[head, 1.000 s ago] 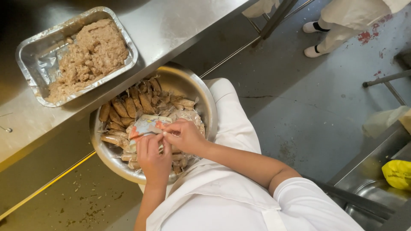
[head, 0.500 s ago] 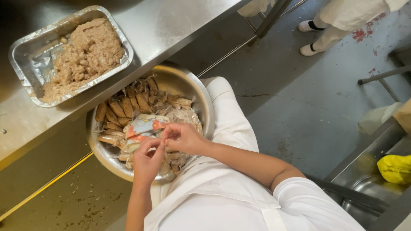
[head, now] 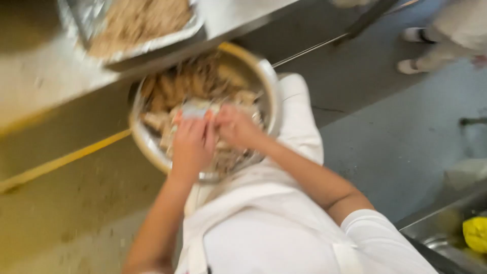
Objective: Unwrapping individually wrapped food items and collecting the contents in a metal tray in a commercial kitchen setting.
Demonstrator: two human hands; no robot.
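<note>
Since the earlier frame the view has tipped and blurred with head motion; the foil tray (head: 137, 23) has slid toward the top edge and both hands sit closer together over the bowl.

Nearest the camera is the white apron (head: 264, 228) and white sleeve of the person at work. From it the left hand (head: 192, 142) and right hand (head: 236, 127) reach forward, touching or nearly touching each other. Both are curled closed around one pale crab piece (head: 195, 109), held just above the heap; how tightly each grips cannot be told through the blur.

Beneath them the steel mixing bowl (head: 269, 96) rests against the person's lap, filled with brownish crab shells and legs (head: 187, 83). Beyond the bowl runs the steel counter (head: 45, 86), carrying the foil tray of picked, crumbly meat. Farther off, another person's white shoes (head: 413, 45) stand on the grey floor (head: 395, 142). A yellow cloth or glove (head: 476, 233) lies in a sink at lower right.

Assessment: the piece is best worked low over the bowl so fragments fall inside, thumbs prying steadily along the shell rather than snapping, and the bowl kept braced against tipping.
</note>
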